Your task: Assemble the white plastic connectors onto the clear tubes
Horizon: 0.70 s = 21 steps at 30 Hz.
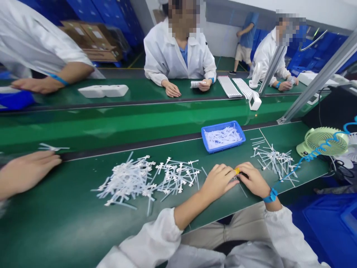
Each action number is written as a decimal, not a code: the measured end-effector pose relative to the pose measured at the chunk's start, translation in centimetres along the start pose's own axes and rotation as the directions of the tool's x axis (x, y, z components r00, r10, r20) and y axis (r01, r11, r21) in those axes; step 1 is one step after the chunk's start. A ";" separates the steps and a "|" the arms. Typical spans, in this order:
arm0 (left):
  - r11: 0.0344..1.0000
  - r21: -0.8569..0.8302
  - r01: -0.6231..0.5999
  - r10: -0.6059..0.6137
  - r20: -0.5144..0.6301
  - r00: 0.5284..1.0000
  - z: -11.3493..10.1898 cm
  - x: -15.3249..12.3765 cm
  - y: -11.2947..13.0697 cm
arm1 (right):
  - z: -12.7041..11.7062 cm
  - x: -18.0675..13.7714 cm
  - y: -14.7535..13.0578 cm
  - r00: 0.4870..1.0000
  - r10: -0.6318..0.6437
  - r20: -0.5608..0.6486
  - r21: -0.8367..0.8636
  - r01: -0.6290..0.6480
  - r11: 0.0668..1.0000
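Observation:
My left hand [219,181] and my right hand [253,179] meet over the green bench near its front edge, fingers bent together. A small yellow piece [237,171] shows between their fingertips; whether it is held or worn on a finger cannot be told. What the fingers close on is mostly hidden. A thin translucent tube [243,191] lies just below them. To the left are a big pile of pale tubes with white connectors [128,180] and a looser pile [178,175]. Another small pile [275,160] lies right of my right hand.
Behind my hands stands a blue tray [209,150] full of thin clear tubes. A green fan [325,141] and a coiled blue cord [315,153] are at the right. A co-worker's hand [30,171] rests at the left. Across the green conveyor [117,124] sit several people in white coats.

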<state>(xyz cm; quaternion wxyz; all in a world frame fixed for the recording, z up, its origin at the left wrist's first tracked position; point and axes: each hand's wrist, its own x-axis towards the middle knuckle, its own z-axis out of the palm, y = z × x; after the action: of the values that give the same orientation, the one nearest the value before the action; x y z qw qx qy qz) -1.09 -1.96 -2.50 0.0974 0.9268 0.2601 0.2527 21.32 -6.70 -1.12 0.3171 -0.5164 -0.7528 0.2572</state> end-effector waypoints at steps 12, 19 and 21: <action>0.649 -0.676 0.348 -0.485 -0.015 0.874 -2.0 -0.8 -0.3 | 2.4 -0.5 -0.3 0.926 0.356 -0.125 0.654 -0.193 0.731; 0.784 -0.550 0.287 -0.412 -0.115 0.904 -1.8 -1.5 -0.3 | 4.3 -0.2 -2.2 0.935 0.346 -0.077 0.693 -0.199 0.693; 0.799 -0.535 0.273 -0.394 -0.124 0.910 -1.8 -1.5 -0.2 | 4.4 -0.2 -2.0 0.929 0.361 -0.083 0.686 -0.209 0.697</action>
<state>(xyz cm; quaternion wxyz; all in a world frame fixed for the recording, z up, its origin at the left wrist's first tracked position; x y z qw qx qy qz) -3.23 -2.47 -1.69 0.3497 0.7717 0.3541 0.3960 16.85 -7.81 -2.67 0.5141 -0.5040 -0.4830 0.4985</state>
